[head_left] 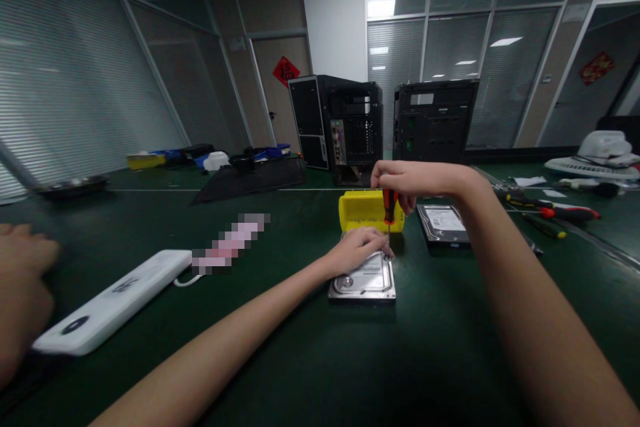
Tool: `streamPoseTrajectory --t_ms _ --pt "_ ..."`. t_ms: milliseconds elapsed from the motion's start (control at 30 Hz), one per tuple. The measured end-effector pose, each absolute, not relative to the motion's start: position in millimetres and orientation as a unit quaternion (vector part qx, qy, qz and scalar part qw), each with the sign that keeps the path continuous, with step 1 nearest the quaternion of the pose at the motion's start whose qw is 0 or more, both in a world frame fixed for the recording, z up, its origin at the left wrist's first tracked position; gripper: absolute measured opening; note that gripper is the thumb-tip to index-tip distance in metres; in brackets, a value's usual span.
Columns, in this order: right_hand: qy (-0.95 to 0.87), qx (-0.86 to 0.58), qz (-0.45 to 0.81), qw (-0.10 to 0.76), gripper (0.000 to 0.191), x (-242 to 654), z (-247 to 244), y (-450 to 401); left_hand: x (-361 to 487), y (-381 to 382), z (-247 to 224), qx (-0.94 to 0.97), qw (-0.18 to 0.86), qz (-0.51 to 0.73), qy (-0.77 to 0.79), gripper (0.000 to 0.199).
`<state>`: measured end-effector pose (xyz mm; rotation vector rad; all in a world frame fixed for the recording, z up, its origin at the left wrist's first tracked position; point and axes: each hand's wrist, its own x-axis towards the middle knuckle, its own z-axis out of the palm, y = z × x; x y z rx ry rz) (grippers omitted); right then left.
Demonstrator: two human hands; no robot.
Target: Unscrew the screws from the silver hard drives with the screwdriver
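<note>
A silver hard drive [371, 280] lies flat on the green table in front of me. My left hand [356, 250] rests over its far left part and holds it, fingertips close to the screwdriver's tip. Wrapped round the handle of a red and black screwdriver [390, 207] is my right hand [397, 179]. The screwdriver stands upright, its shaft reaching down to the drive's far right corner; any screw there is too small to make out. Just behind the drive sits a yellow plastic bin [365, 208]. A second hard drive [443, 223] lies to the right, partly behind my right forearm.
Two black computer cases [350, 123] [435, 120] stand at the back. Pliers [550, 210] and other tools lie right. On the left are a long white device [117, 300], a blurred-out pink item [230, 245] and another person's hand [23, 293]. A black mat [250, 180] lies farther back.
</note>
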<state>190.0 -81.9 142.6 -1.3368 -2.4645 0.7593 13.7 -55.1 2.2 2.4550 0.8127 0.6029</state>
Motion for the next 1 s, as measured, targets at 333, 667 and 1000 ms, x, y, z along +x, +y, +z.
streamPoseTrajectory --t_ms 333,667,1000 --pt "-0.850 -0.450 0.242 0.127 0.031 187.5 139.7 -76.2 15.2 -56.6 2.1 0.897 0.241 0.218 0.298 0.040" --pt "-0.850 -0.452 0.237 0.134 0.028 181.4 140.5 -82.1 16.6 -55.2 3.1 0.899 0.240 0.220 0.293 0.041" --pt "-0.843 -0.478 0.198 0.146 0.049 180.6 136.9 -77.8 16.2 -56.4 2.7 0.898 0.243 0.219 0.294 0.041"
